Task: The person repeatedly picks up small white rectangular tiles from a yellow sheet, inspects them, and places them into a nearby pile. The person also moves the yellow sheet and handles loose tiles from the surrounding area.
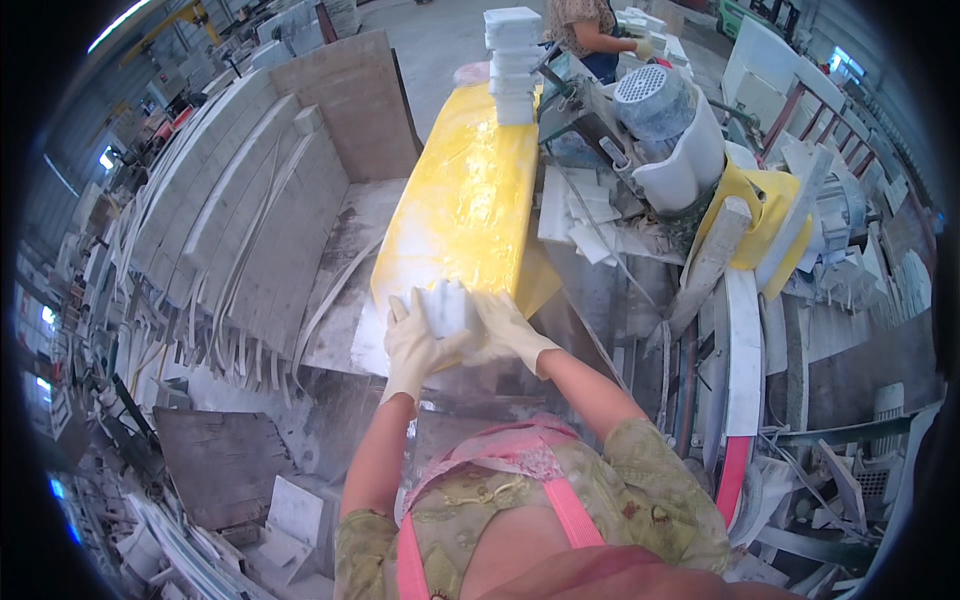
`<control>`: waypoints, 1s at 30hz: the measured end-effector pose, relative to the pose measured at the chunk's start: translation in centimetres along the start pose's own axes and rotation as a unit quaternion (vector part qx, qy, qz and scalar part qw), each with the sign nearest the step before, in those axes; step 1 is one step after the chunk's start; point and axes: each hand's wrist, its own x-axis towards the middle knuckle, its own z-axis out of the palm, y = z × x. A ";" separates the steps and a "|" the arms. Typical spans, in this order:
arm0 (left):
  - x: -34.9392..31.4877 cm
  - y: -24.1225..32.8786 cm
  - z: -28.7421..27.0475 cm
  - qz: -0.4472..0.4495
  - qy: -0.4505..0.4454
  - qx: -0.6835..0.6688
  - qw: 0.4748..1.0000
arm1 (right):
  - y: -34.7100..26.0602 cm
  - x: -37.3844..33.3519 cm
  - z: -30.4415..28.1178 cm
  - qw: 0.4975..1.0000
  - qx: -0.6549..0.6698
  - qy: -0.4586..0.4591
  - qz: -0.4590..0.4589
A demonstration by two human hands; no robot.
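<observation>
Closest to my viewpoint is the wearer's olive-green patterned shirt [660, 490], crossed by smooth pink fabric straps [575, 512] and topped by a faded pink floral cloth [505, 450]. Beyond it I see a white-and-grey, flat-faced block [447, 308], apparently stone, at the near end of the tabletop, between both hands.

The hands wear cream-coloured, close-fitting gloves. I have the left hand [411, 345] along the block's left side, fingers extended and only slightly bent; the right hand [510, 328] presses the opposite side. Together they grip the block, though blur hides how tightly the right fingers curl.

The tabletop [455, 200] is covered in glossy, wrinkled yellow sheeting, dusted white toward me. At its far end stands an upright stack of white rectangular slabs [513, 65]. To the left lean long, dusty grey slabs [245, 205]; to the right sits a grey cylindrical motor [655, 100] with a perforated round cover, above scattered white flat offcuts [590, 215]. Farther back in the workshop, I see a co-worker [585, 25] wearing a glove.
</observation>
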 end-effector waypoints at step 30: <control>-6.0 1.5 7.2 -0.295 0.337 -0.655 0.608 | 9.3 12.2 0.8 0.612 0.750 -0.251 0.001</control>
